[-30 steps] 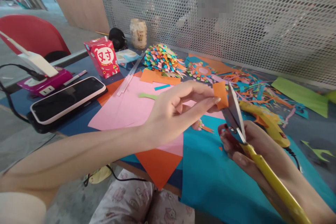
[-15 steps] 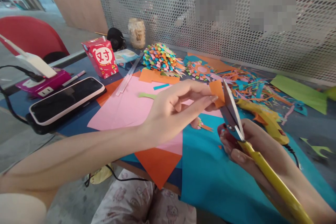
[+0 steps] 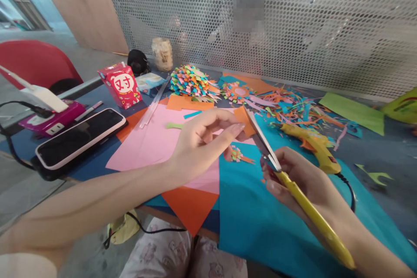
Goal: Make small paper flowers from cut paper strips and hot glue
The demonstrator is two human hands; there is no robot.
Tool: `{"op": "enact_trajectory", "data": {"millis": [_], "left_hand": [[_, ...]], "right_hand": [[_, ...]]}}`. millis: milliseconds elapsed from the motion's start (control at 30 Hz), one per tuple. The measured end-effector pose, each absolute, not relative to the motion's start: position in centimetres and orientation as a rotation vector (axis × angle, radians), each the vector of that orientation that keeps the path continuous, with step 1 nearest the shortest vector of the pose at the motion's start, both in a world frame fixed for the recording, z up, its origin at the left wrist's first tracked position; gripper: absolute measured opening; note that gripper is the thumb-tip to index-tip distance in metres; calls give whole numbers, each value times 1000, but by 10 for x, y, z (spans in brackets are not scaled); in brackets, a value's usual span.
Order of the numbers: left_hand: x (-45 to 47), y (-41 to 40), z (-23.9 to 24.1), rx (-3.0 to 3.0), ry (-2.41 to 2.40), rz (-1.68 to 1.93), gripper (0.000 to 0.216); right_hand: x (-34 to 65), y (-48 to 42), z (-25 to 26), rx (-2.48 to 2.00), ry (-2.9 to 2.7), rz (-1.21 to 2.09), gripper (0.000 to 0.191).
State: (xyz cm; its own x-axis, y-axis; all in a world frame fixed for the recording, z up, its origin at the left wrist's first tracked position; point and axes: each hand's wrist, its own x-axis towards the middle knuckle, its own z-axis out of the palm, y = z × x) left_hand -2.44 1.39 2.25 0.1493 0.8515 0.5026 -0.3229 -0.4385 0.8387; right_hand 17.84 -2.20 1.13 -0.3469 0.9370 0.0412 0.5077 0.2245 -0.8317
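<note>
My left hand (image 3: 198, 143) pinches a small orange piece of paper (image 3: 243, 120) between thumb and forefinger. My right hand (image 3: 302, 178) grips yellow-handled scissors (image 3: 312, 213), their blades pointing up and away at the right edge of the orange piece. The far blade is partly hidden behind the paper, so I cannot tell how far the blades are apart. Just below my left fingers is a small fringed paper flower (image 3: 236, 153) with an orange tail, over a blue sheet (image 3: 254, 208). A pink sheet (image 3: 156, 143) lies under my left hand.
A yellow glue gun (image 3: 312, 145) lies right of the scissors. Behind are heaped paper strips (image 3: 293, 102), a fringed multicoloured bundle (image 3: 192, 81) and a paper flower (image 3: 239, 91). A phone (image 3: 81, 137), purple power socket (image 3: 52, 117) and red carton (image 3: 122, 87) stand left; perforated metal panel (image 3: 293, 30) behind.
The view has swung slightly right and up, so the table things appear further left and lower. Both hands keep their grips on the orange paper and scissors, close together.
</note>
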Motion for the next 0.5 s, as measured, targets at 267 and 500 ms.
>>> {"op": "enact_trajectory", "data": {"millis": [267,500], "left_hand": [[-24,12,23,1423,578,1411,12],[-25,12,26,1427,601,1395,10]], "right_hand": [[176,-20,16,-1348,-1966,1046,40],[178,-21,14,-1357,-1943,1049,39]]}}
